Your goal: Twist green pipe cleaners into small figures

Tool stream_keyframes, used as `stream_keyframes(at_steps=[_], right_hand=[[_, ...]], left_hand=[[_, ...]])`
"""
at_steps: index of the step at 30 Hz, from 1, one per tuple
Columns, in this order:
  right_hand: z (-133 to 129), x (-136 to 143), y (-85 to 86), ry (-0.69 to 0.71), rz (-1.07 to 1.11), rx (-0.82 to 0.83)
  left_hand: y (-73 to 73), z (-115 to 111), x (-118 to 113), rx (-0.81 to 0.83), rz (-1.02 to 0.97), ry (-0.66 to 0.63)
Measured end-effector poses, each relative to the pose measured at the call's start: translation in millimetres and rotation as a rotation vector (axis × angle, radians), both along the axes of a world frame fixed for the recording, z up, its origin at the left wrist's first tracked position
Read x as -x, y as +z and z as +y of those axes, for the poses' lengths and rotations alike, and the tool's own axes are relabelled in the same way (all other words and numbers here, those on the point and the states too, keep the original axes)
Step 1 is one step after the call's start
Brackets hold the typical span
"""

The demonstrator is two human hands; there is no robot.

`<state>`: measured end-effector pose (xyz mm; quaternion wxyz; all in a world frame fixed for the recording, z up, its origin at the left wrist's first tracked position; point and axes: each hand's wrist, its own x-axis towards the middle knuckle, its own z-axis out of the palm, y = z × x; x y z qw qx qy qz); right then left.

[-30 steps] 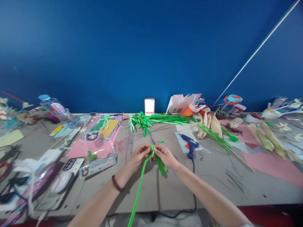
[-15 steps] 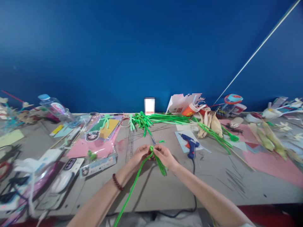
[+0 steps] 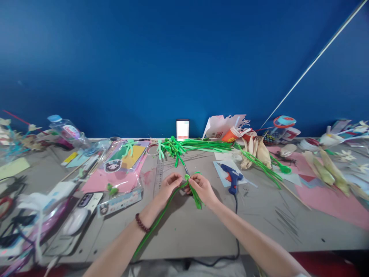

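Above the middle of the table my left hand (image 3: 172,184) pinches a long green pipe cleaner (image 3: 157,227). Its tail runs down past my left wrist to the table's front edge. Close beside it my right hand (image 3: 202,188) has closed fingers around a short bunch of green pipe cleaners (image 3: 197,201), whose ends hang below the palm. Between the fingertips sits a small green knot-like curl where the strands meet. Just beyond the hands lies a thin dark object (image 3: 186,168), partly hidden. Behind it is a cluster of twisted green pipe cleaners (image 3: 173,147).
Straight green stems (image 3: 207,145) lie along the wall near a small propped screen (image 3: 182,129). A blue glue gun (image 3: 233,177) rests at the right, its cord trailing forward. A clear ruler (image 3: 158,177), pink sheets (image 3: 95,181) and a phone (image 3: 76,223) are at the left.
My left hand has drawn slightly away from the right. The long pipe cleaner's tail has swung left and now lies close along my left forearm. The right hand keeps its hold.
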<state>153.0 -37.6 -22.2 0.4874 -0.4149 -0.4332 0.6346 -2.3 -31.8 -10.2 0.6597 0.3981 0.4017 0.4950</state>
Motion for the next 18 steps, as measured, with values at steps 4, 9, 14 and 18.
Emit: stream_keyframes(at_steps=[4, 9, 14, 18], right_hand=[[-2, 0, 3.0, -0.048, -0.016, -0.028], [-5, 2, 7.1, -0.011, 0.094, -0.021], [-6, 3, 9.7, 0.045, 0.22, 0.004], [-8, 4, 12.8, 0.053, 0.246, 0.036]], left_hand=[[5.1, -2, 3, -0.157, 0.271, -0.043], [2.3, -2, 6, -0.298, 0.423, -0.056], [2.0, 0, 8, -0.285, 0.343, 0.004], [4.3, -1, 7, -0.06, 0.06, -0.087]])
